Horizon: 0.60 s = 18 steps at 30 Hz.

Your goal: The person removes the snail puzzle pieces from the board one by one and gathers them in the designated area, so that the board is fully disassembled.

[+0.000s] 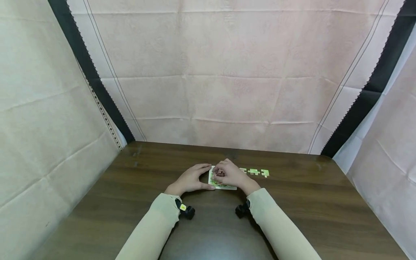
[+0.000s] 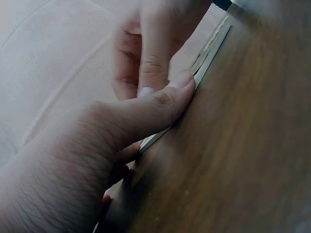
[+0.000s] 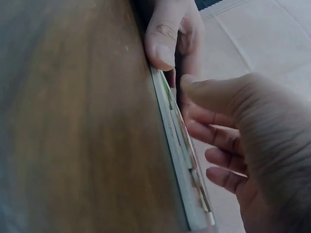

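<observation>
A small jigsaw puzzle board (image 1: 230,187) with a white border and a green and brown picture lies flat on the table. My left hand (image 1: 191,178) holds its left side, the thumb at the near corner and the fingers toward the far corner. Over the picture, my right hand (image 1: 232,175) bends its fingers down, thumb and index apart in the head view. In the right wrist view, thin pieces stand slightly raised along the board's edge (image 3: 177,145). Whether the right fingertips touch a piece is hidden.
Green puzzle pieces (image 1: 254,172) lie in a row right of the board, another green piece (image 1: 265,173) at its end; the right hand partly covers the nearest. The brown wooden table (image 1: 208,234) ends at pale cloth walls (image 1: 227,90) behind and at both sides.
</observation>
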Each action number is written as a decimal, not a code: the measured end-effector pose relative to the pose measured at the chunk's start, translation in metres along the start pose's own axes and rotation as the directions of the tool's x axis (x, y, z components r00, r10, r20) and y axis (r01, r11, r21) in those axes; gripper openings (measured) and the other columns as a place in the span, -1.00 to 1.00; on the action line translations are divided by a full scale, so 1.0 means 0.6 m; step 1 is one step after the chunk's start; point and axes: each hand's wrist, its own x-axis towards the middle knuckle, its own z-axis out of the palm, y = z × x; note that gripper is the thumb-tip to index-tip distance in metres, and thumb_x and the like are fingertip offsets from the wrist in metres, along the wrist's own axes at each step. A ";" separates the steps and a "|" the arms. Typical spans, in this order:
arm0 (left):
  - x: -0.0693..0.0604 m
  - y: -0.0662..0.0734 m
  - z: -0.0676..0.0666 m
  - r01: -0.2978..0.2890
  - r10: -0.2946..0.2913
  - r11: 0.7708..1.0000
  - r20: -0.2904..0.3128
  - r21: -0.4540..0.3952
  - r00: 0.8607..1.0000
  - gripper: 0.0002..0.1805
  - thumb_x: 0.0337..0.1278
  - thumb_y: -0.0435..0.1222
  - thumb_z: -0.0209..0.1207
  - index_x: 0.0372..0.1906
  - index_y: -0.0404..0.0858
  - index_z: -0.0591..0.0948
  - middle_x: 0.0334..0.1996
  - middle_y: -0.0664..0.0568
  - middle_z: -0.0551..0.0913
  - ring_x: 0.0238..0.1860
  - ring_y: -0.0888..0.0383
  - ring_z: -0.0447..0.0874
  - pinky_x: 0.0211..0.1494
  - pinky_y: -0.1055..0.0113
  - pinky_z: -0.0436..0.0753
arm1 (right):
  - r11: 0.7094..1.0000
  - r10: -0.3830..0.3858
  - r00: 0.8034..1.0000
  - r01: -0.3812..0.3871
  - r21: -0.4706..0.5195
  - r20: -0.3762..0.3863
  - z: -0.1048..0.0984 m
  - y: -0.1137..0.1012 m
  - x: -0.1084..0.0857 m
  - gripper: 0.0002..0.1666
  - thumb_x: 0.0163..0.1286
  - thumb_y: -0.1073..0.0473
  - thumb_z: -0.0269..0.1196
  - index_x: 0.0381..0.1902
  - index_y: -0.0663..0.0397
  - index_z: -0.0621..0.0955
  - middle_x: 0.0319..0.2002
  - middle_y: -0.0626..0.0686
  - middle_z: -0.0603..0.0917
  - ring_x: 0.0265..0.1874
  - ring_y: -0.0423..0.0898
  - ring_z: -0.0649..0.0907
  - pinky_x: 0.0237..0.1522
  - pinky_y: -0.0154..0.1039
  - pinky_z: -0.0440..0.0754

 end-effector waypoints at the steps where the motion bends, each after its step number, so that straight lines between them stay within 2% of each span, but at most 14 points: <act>1: 0.000 0.001 -0.002 0.001 -0.001 1.000 0.003 -0.005 1.000 0.18 -0.14 0.53 0.19 0.55 -0.05 0.29 0.51 0.16 0.25 0.50 0.07 0.18 0.44 -0.01 0.32 | 1.000 0.008 1.000 -0.008 -0.010 0.005 0.001 0.000 0.000 -0.75 0.41 -0.02 0.34 -0.05 -0.08 0.72 -0.10 -0.09 0.66 -0.08 -0.12 0.50 -0.09 -0.15 0.58; 6: 0.002 -0.002 -0.002 -0.005 0.005 1.000 0.007 -0.008 1.000 0.19 -0.14 0.53 0.19 0.55 -0.08 0.29 0.51 0.13 0.25 0.50 0.05 0.18 0.44 -0.04 0.32 | 0.999 0.041 0.999 -0.041 -0.020 0.023 0.004 0.004 -0.004 -0.75 0.42 -0.05 0.33 -0.04 -0.11 0.71 -0.09 -0.12 0.62 -0.10 -0.16 0.48 -0.12 -0.21 0.59; 12: 0.006 -0.007 0.003 -0.011 0.011 1.000 -0.012 0.006 1.000 0.19 -0.16 0.55 0.17 0.55 -0.05 0.30 0.51 0.15 0.26 0.50 0.06 0.19 0.43 -0.04 0.32 | 0.999 0.041 0.999 -0.041 -0.001 0.015 0.000 0.002 -0.004 -0.80 0.43 0.00 0.33 -0.06 -0.12 0.71 -0.12 -0.12 0.61 -0.11 -0.15 0.48 -0.10 -0.16 0.56; 18: 0.005 -0.008 0.005 0.004 -0.004 1.000 -0.003 0.005 1.000 0.21 -0.19 0.58 0.15 0.55 -0.03 0.29 0.51 0.20 0.24 0.51 0.09 0.17 0.45 -0.01 0.31 | 0.999 0.042 0.999 -0.041 -0.020 0.029 -0.002 -0.001 -0.003 -0.74 0.43 0.00 0.33 -0.02 -0.05 0.70 -0.10 -0.09 0.63 -0.13 -0.14 0.48 -0.10 -0.17 0.56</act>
